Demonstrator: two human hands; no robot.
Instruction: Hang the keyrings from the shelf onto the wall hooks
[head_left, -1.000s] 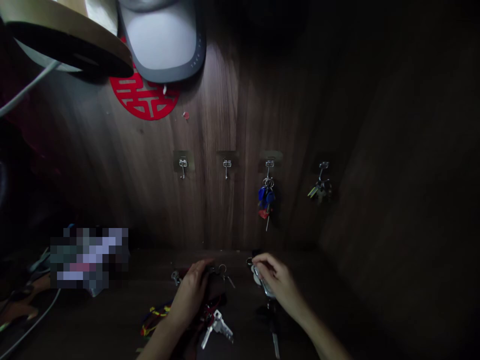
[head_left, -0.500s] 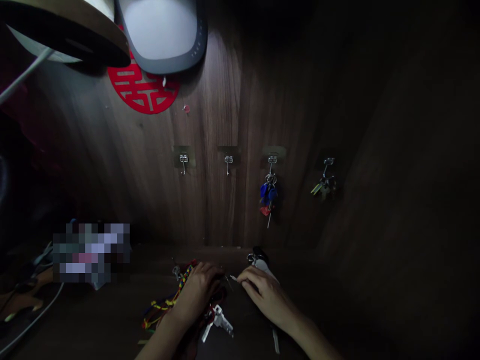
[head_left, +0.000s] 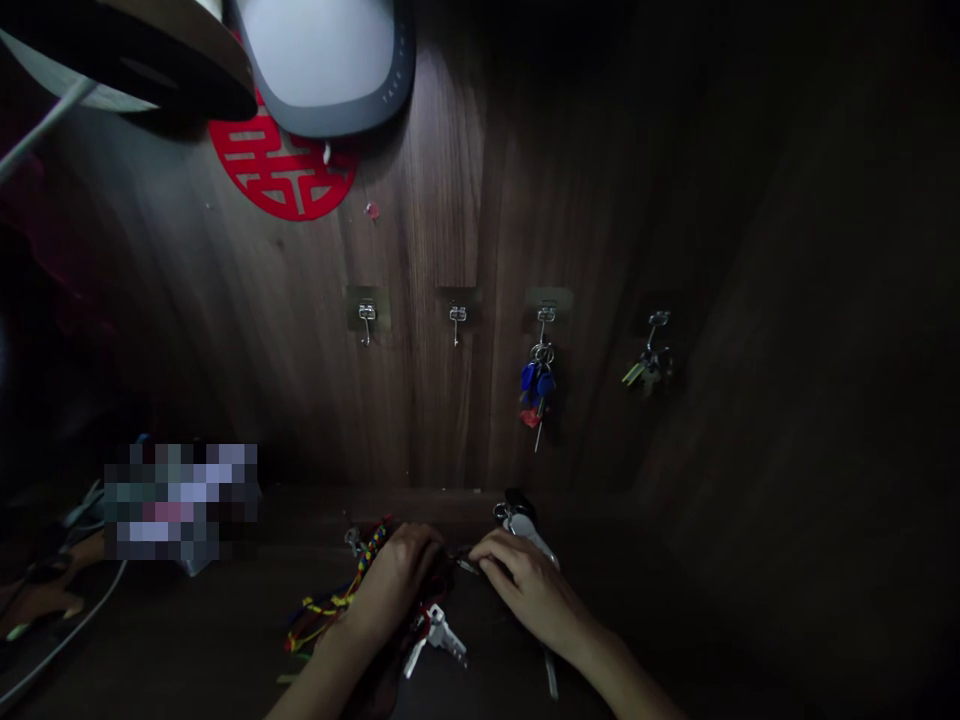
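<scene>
My left hand rests on the dark shelf, fingers closed on a key bunch that has silver keys, a red strap and a braided coloured cord. My right hand meets it, its fingertips pinching the bunch's small ring and key between the two hands. A white key fob lies just behind my right hand. On the wooden back wall are several hooks: two are bare, one carries blue and red keys, and the far right one carries a darker bunch.
A red paper-cut ornament and a grey-rimmed white object hang at the upper left. Cables and clutter lie at the left of the shelf. A loose key lies under my right wrist. The cabinet's right side wall is dark.
My right hand has let the white fob lie and moved left to the ring beside my left hand. My left hand has shifted slightly forward over the bunch.
</scene>
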